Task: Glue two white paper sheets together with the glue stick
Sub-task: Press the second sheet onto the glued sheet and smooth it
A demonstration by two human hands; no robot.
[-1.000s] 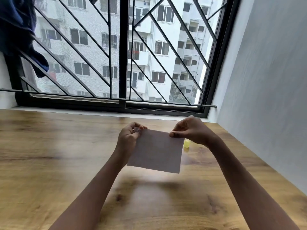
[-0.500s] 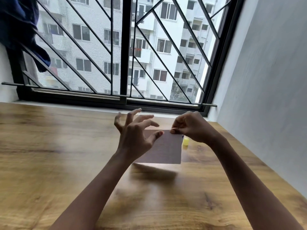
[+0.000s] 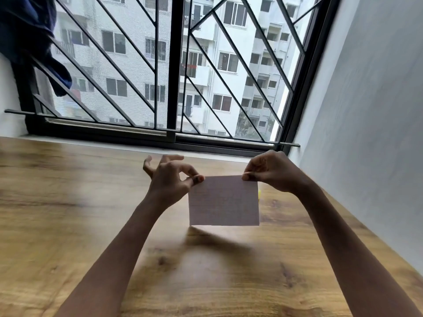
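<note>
A white paper [image 3: 223, 200] hangs upright above the wooden table [image 3: 68, 213]; whether it is one sheet or two pressed together cannot be told. My right hand [image 3: 272, 173] pinches its top right corner. My left hand [image 3: 170, 179] has thumb and forefinger closed at the top left corner, with the other fingers spread. Only a yellow sliver of the glue stick [image 3: 259, 193] shows on the table behind the paper's right edge.
A barred window [image 3: 174, 69] runs along the table's far edge. A grey wall [image 3: 366, 133] borders the table on the right. A dark blue cloth [image 3: 29, 37] hangs at the upper left.
My left hand let go of the paper's top left corner, opened wide, and has now closed thumb and forefinger at that corner again. The paper has swung more upright and shifted slightly right.
</note>
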